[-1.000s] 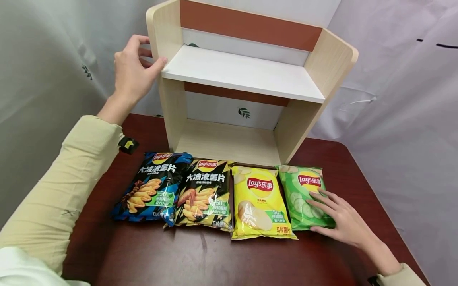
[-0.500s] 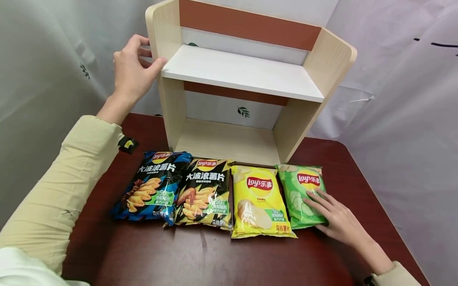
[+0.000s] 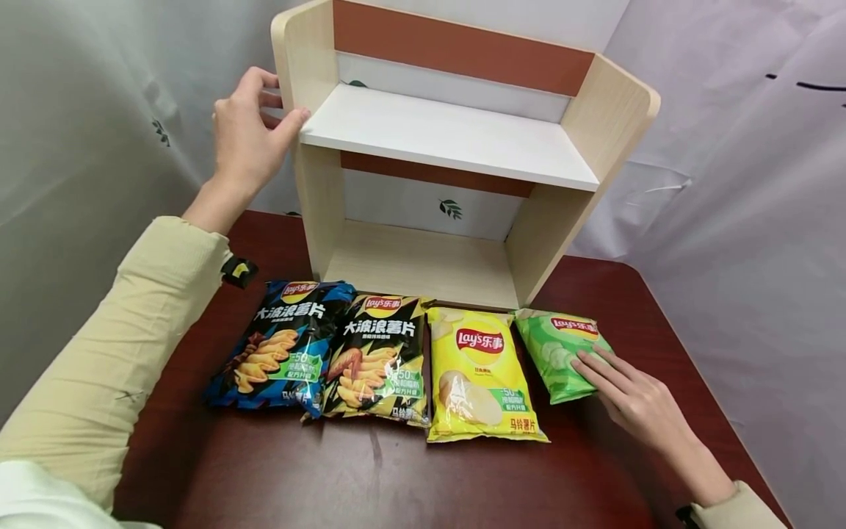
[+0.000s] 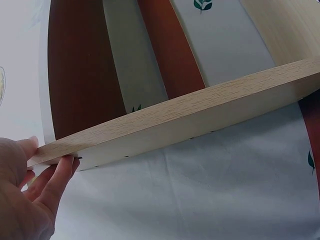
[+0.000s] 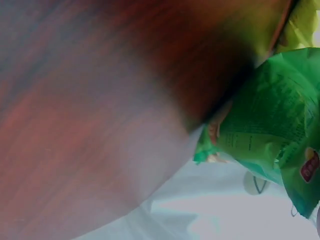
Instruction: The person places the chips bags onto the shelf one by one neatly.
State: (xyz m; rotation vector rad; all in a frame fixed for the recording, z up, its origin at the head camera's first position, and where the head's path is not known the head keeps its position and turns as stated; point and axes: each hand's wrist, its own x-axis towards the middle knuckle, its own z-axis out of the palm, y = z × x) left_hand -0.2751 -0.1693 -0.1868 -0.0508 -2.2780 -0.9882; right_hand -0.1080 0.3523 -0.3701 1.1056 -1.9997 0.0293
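Observation:
At the upper left of the head view, my left hand grips the side panel of a two-tier wooden shelf, thumb on its front edge and fingers behind. The left wrist view shows the same hand pinching that panel. On the right, my right hand holds the near edge of a green bag of potato chips, fingers on top and thumb hidden. That near edge is raised and the far end is lower. In the right wrist view the back of the green bag faces the camera.
Left of the green bag lie a yellow chip bag, a black-and-yellow one and a blue one, in a row before the shelf. They rest on a dark red table. White curtains hang around it.
My right hand has closed on the green bag and tilted its near edge up from the table. The left hand and the other bags have stayed in place.

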